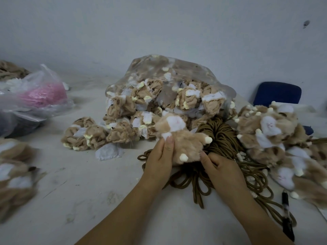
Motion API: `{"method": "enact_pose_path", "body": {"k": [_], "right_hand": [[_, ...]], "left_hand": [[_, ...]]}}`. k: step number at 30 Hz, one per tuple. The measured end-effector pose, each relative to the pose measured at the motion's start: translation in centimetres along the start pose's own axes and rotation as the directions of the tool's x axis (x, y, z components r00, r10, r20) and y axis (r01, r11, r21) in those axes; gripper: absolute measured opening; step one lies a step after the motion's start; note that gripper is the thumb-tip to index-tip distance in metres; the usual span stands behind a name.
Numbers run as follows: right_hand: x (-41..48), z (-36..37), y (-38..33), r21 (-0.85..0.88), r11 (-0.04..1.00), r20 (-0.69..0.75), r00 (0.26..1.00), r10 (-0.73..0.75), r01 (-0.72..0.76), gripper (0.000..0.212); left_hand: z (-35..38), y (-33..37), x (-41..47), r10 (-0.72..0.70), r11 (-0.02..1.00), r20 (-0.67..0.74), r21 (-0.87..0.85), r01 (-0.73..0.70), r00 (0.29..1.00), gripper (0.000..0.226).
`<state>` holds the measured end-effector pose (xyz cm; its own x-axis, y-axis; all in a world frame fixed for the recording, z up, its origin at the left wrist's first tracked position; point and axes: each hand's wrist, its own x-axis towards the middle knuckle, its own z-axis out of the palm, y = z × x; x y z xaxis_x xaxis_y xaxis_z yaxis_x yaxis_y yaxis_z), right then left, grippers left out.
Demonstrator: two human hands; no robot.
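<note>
Two plastic bags (pixel 185 68) (pixel 44 76), one cord bundle (pixel 219 137), one pen (pixel 285 207), one chair (pixel 277 92), perhaps dozens of plush toys (pixel 265 128).

The person's bare forearms (pixel 123 209) enter from five and seven o'clock; the left hand (pixel 160 156) and right hand (pixel 219 167) are ungloved, with short, rounded nails.

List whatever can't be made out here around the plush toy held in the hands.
- Head view: the underside of the plush toy, hidden by the left hand and right hand gripping it.
- Head view: what the pink mass is, veiled by the cloudy plastic bag.
- Head view: the plush pile at the left edge, blurred and cut off.
- Head view: the pen markings, too small and dim.
</note>
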<state>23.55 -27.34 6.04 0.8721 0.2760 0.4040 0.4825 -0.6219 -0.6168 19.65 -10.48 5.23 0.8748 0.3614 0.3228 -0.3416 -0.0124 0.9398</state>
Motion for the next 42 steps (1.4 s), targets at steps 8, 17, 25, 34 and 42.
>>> {"method": "enact_pose_path", "body": {"k": [8, 17, 25, 34, 42], "right_hand": [[0.3, -0.5, 0.5, -0.052, 0.996, -0.002, 0.998, -0.067, 0.067, 0.059], [0.4, -0.9, 0.6, -0.139, 0.976, 0.013, 0.986, -0.166, 0.166, 0.048], [0.3, -0.7, 0.8, 0.026, 0.987, 0.032, 0.987, -0.159, 0.158, 0.056], [0.4, -0.4, 0.9, 0.028, 0.988, 0.077, 0.985, -0.156, 0.154, 0.034], [0.1, 0.1, 0.3, 0.137, 0.982, 0.124, 0.982, -0.144, 0.126, 0.02]], "left_hand": [[-0.1, 0.5, 0.0, -0.011, 0.998, -0.057, -0.059, 0.007, 0.998, 0.035], [-0.3, 0.5, -0.1, 0.013, 1.0, -0.05, -0.023, -0.014, 0.999, 0.036], [-0.3, 0.3, -0.1, -0.118, 0.988, 0.004, -0.095, 0.118, 0.993, 0.055], [-0.6, 0.8, 0.6, 0.303, 0.899, 0.025, 0.325, -0.294, 0.953, 0.017], [0.0, 1.4, 0.2, -0.246, 0.932, 0.075, -0.256, 0.257, 0.966, 0.044]]}}
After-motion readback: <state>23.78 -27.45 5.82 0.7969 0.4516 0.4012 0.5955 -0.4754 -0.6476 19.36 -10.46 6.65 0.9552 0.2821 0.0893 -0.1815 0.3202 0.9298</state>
